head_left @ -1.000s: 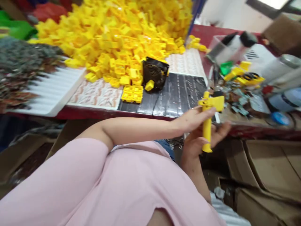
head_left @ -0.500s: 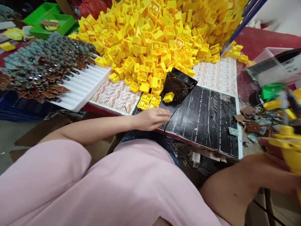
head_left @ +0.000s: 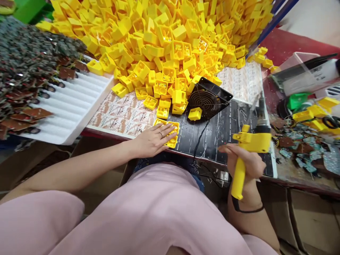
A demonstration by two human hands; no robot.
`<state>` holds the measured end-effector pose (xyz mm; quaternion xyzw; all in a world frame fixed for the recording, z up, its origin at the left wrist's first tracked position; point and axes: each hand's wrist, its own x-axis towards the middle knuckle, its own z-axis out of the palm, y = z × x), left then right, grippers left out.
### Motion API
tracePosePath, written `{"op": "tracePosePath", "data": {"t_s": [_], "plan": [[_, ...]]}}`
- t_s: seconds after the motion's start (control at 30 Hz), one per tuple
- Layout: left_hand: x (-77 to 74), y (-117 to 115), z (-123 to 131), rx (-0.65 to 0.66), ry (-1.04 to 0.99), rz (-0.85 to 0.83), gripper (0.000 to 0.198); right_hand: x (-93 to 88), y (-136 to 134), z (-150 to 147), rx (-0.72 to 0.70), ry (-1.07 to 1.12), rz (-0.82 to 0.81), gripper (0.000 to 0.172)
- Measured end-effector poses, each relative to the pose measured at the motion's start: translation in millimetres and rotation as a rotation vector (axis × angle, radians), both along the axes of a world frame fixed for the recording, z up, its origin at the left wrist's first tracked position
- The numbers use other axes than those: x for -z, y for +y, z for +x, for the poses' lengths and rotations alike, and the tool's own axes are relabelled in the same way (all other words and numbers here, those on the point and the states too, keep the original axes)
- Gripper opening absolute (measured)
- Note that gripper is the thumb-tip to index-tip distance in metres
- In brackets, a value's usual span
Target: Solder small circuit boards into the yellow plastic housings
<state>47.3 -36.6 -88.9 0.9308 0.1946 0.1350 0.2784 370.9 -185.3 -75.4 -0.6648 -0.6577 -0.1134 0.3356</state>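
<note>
My left hand (head_left: 152, 140) lies flat, fingers stretched out, over a small group of yellow plastic housings (head_left: 174, 142) at the table's front edge. It partly covers them. In my right hand (head_left: 245, 159) is a yellow gun-shaped tool, apparently a soldering gun (head_left: 256, 141), held by its handle above the right of the black board (head_left: 212, 141). Its dark barrel points away from me, and a black cord hangs from the handle. Just beyond my left hand, a black fan (head_left: 208, 99) stands tilted, with one loose yellow housing (head_left: 195, 114) in front of it.
A large heap of yellow housings (head_left: 159, 46) fills the back. On the left, a white ridged foam tray (head_left: 79, 102) carries many wired circuit boards (head_left: 34, 60). Loose boards (head_left: 300, 141), a green object (head_left: 297, 102) and a clear bin (head_left: 300, 63) are at the right.
My right hand has brought the yellow tool in from the right edge to over the black board. My left hand has shifted left and now rests on the front housings.
</note>
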Motion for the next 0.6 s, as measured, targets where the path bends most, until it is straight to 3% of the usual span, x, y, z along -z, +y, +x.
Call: {"op": "tracePosePath", "data": {"t_s": [0.1,0.2,0.27,0.43,0.6], "plan": [[0.6,3,-3,0.023,-0.026,0.003,0.051,-4.2,34,-5,-0.203,-0.175,-0.017,0.017],[4.3,6,1,0.041,-0.100,0.054,0.049,-12.2,73,-6,-0.401,-0.356,-0.088,0.022],[7.6,6,3,0.062,-0.121,0.189,0.049,-19.7,95,-6,-0.485,-0.474,-0.113,0.028],[13.9,6,5,0.042,-0.124,0.520,0.049,-33.2,124,-13,-0.559,-0.700,-0.122,0.035],[15.8,9,8,0.035,-0.153,0.585,0.049,-33.1,135,-16,-0.549,-0.738,-0.114,0.044]]}}
